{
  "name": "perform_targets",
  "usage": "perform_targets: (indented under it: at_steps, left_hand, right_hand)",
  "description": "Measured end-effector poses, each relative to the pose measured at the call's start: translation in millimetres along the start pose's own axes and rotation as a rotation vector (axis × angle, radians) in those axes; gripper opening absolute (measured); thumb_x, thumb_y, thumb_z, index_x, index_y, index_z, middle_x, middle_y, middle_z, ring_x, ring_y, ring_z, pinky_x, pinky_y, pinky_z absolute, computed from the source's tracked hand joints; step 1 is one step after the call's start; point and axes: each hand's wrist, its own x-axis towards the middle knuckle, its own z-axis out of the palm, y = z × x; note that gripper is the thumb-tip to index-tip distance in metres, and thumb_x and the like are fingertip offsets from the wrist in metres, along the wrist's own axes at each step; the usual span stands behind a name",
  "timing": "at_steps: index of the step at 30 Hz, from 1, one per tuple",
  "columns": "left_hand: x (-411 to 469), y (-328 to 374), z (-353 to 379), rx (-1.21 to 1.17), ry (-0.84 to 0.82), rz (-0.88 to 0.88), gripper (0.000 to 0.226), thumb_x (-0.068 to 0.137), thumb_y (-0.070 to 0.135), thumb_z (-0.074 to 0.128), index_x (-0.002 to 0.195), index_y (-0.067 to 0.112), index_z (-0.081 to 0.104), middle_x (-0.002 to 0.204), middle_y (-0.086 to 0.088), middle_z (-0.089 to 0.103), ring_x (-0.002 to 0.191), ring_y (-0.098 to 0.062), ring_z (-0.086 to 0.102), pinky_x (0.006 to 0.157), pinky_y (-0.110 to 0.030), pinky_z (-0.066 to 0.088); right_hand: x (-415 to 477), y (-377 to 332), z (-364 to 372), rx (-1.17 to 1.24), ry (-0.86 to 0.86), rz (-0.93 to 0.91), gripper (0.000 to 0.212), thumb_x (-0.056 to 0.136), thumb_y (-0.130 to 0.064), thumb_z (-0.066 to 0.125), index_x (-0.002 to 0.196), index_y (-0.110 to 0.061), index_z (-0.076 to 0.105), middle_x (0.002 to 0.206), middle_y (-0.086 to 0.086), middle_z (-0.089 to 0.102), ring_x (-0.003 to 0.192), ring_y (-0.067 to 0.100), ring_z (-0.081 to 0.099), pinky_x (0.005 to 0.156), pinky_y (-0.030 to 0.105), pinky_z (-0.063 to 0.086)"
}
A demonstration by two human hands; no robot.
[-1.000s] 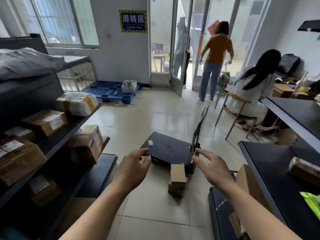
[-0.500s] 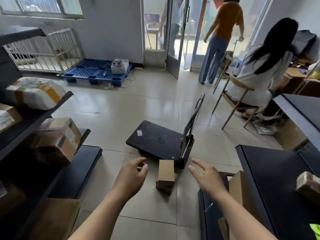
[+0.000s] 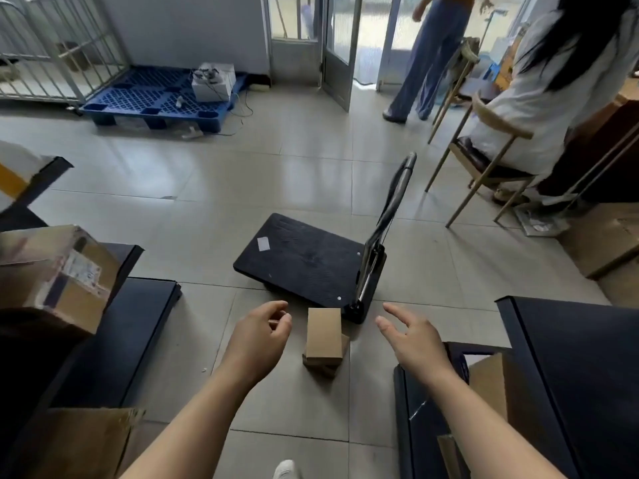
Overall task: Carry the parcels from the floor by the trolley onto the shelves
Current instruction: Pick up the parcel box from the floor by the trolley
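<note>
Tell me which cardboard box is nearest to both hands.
The small plain box on the floor by the trolley, between left hand and right hand; other boxes lie farther aside.

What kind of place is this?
Probably a parcel depot or pickup point: a labelled cardboard parcel on dark shelves, a platform trolley on the floor, a blue pallet by the wall.

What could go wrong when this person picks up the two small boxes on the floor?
The top box sits askew on the lower box, so if the left hand and right hand squeeze only one, the other may slip. The trolley stands just behind them; fingers could knock its corner. Standing up, the shelf corner on the right looks easy to bump.
</note>
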Motion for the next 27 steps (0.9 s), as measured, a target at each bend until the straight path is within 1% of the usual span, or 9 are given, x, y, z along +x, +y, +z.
perform_targets:
  at_steps: [4,8,12,16,18,22,24,27]
  left_hand:
    - [50.6,-19.2,19.8,0.012,-0.056,-0.032,0.035,0.095,0.024,0.051,0.129,0.016,0.058,0.118,0.001,0.066,0.094,-0.008,0.058,0.079,-0.019,0.039]
    - [96.8,-48.4,41.4,0.017,-0.090,-0.091,0.036,0.095,0.022,0.051,0.129,0.013,0.057,0.118,-0.003,0.066,0.093,-0.010,0.057,0.080,-0.020,0.039]
    - [142.6,-84.1,72.3,0.021,-0.117,-0.135,0.037,0.094,0.022,0.051,0.130,0.014,0.056,0.119,-0.002,0.066,0.093,-0.010,0.056,0.080,-0.020,0.038]
    - [182.2,-125.0,110.8,-0.002,-0.136,-0.167,0.039,0.095,0.022,0.051,0.133,0.013,0.053,0.123,-0.002,0.063,0.097,-0.010,0.056,0.080,-0.020,0.039]
    - [199.5,-145.1,132.1,-0.018,-0.144,-0.182,0.040,0.095,0.022,0.051,0.134,0.014,0.053,0.120,-0.001,0.063,0.096,-0.009,0.055,0.078,-0.020,0.039]
    - [234.4,-192.7,186.3,-0.044,-0.150,-0.202,0.041,0.094,0.021,0.051,0.135,0.013,0.051,0.108,0.003,0.060,0.095,-0.011,0.055,0.080,-0.022,0.039]
    - [251.1,-218.1,215.3,-0.046,-0.150,-0.214,0.043,0.094,0.022,0.050,0.136,0.013,0.049,0.114,0.000,0.061,0.098,-0.013,0.055,0.082,-0.023,0.039]
    - [275.1,-254.2,255.5,-0.032,-0.143,-0.226,0.046,0.095,0.025,0.049,0.140,0.015,0.045,0.129,-0.005,0.059,0.114,-0.018,0.056,0.090,-0.027,0.041]
  right_hand:
    - [41.3,12.7,21.7,0.033,0.007,0.077,0.041,0.092,-0.031,0.057,0.131,-0.020,0.055,0.137,0.000,0.054,0.129,0.017,0.046,0.100,0.026,0.036]
    - [75.5,34.9,48.1,0.064,0.024,0.162,0.042,0.092,-0.031,0.057,0.131,-0.020,0.054,0.137,0.001,0.054,0.130,0.018,0.046,0.100,0.026,0.036]
    - [114.2,70.3,82.1,0.086,0.037,0.221,0.044,0.091,-0.033,0.057,0.133,-0.019,0.053,0.138,0.001,0.053,0.129,0.018,0.046,0.099,0.026,0.036]
    - [153.0,112.7,120.5,0.083,0.028,0.255,0.045,0.091,-0.035,0.056,0.134,-0.021,0.052,0.139,0.000,0.052,0.129,0.018,0.046,0.096,0.025,0.036]
    - [173.2,134.5,138.7,0.071,0.020,0.270,0.045,0.092,-0.035,0.056,0.134,-0.022,0.052,0.139,-0.001,0.052,0.129,0.017,0.045,0.098,0.026,0.036]
    - [216.2,185.3,182.2,0.072,-0.008,0.272,0.045,0.092,-0.036,0.054,0.135,-0.023,0.050,0.141,-0.001,0.050,0.131,0.016,0.043,0.101,0.026,0.034]
    - [235.5,212.8,205.3,0.088,-0.018,0.269,0.046,0.092,-0.035,0.054,0.136,-0.022,0.049,0.142,-0.001,0.049,0.132,0.016,0.042,0.103,0.026,0.033]
    - [261.2,251.3,236.5,0.096,-0.016,0.276,0.047,0.093,-0.034,0.054,0.138,-0.021,0.047,0.143,0.000,0.047,0.132,0.017,0.042,0.104,0.028,0.033]
